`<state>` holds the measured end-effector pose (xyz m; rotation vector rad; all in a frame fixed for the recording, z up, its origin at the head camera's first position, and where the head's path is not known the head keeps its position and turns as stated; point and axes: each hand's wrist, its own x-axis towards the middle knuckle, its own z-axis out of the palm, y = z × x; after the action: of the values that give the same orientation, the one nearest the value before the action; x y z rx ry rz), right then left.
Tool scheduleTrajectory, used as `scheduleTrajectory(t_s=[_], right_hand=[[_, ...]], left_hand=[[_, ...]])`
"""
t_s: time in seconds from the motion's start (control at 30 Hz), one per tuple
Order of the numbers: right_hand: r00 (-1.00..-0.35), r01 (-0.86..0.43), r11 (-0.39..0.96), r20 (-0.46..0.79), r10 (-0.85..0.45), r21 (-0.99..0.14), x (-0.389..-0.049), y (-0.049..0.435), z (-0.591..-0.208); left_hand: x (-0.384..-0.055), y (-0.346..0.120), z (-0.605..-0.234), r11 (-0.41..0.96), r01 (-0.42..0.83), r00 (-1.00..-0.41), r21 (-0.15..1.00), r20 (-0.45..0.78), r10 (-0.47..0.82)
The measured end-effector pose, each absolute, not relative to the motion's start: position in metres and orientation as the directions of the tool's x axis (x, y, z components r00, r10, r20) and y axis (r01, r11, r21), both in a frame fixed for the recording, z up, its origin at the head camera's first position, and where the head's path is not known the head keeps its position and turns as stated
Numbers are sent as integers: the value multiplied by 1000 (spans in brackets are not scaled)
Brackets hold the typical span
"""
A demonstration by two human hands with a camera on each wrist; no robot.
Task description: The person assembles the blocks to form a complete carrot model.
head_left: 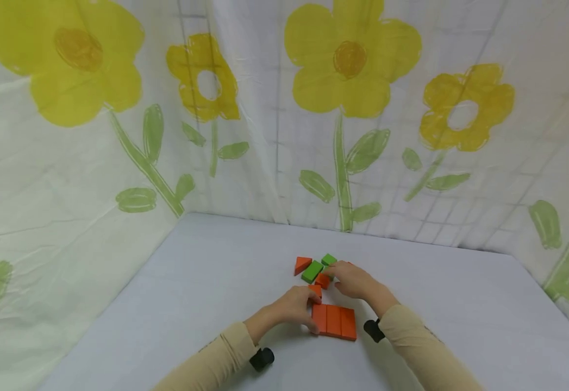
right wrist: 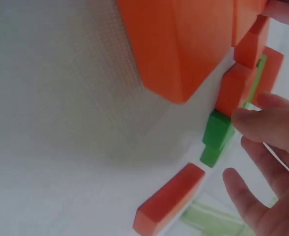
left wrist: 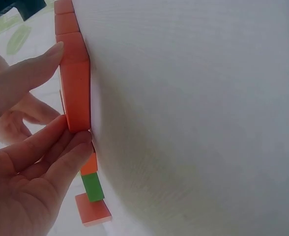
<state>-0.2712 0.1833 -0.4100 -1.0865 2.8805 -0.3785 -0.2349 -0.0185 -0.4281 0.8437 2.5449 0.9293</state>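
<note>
Three orange blocks lie side by side in a flat row (head_left: 334, 321) on the table. My left hand (head_left: 291, 307) pinches the leftmost block (left wrist: 76, 93) of that row, thumb at its near end and fingertips at its far end. Just beyond those fingertips sits another orange block (head_left: 316, 291). My right hand (head_left: 352, 279) reaches over the small blocks farther back. Its thumb (right wrist: 250, 123) is right at an orange block (right wrist: 233, 88) and a green block (right wrist: 218, 129), its other fingers spread behind them. I cannot tell whether it grips either one.
Behind the hands lie an orange triangular block (head_left: 302, 264) and two green blocks, one nearer (head_left: 312, 271) and one farther (head_left: 329, 259). Another orange block (right wrist: 169, 199) lies apart, beyond the right hand. A flower-printed curtain (head_left: 264, 163) hangs along the white table's (head_left: 216, 260) back edge.
</note>
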Motion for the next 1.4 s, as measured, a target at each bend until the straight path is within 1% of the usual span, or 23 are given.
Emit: scheduleTrajectory(t_s=[0.1,0.33,0.43,0.57,0.63,0.7,0.83,1.0,1.07,1.2,1.4], right_hand=[[-752,-650,726,55,-657,-222,-274,180,-413],[-721,-693,710,137,-680,-126,-273,179,-415],[-719,-694,710,132,-682,-119,-273,180,-415],[-755,-652,738,65,-652,-174,-270,180,-408],[-777,-624,755,56,-627,-201,-268,182,-404],[-797,-599,770,73,-599,-220,-263,185,-402],[-815,-578,768,139,-563,-274,-250,194,-400],[-847,-519,758,120,-517,-396,-221,200,-403],[-848,-509,745,103,-520,-431,-210,199,-405],[-829,-519,709,80,-553,-477,-190,195,-409],[-813,-500,671,30,-582,-548,-172,184,-412]], left_hand=[[-234,-17,-430,614,406,-782,677,-90,616],[-233,-15,-431,609,399,-784,685,-89,614],[-233,-16,-430,605,403,-783,687,-84,617],[-234,-16,-430,603,402,-782,689,-85,618],[-234,-16,-430,604,398,-783,691,-87,616],[-234,-16,-430,602,396,-784,694,-86,615],[-234,-17,-429,604,391,-789,694,-84,608],[-233,-18,-429,620,387,-795,682,-93,599],[-234,-18,-429,624,389,-796,677,-95,598],[-235,-19,-430,626,395,-794,672,-93,601],[-236,-20,-430,615,404,-787,677,-85,611]])
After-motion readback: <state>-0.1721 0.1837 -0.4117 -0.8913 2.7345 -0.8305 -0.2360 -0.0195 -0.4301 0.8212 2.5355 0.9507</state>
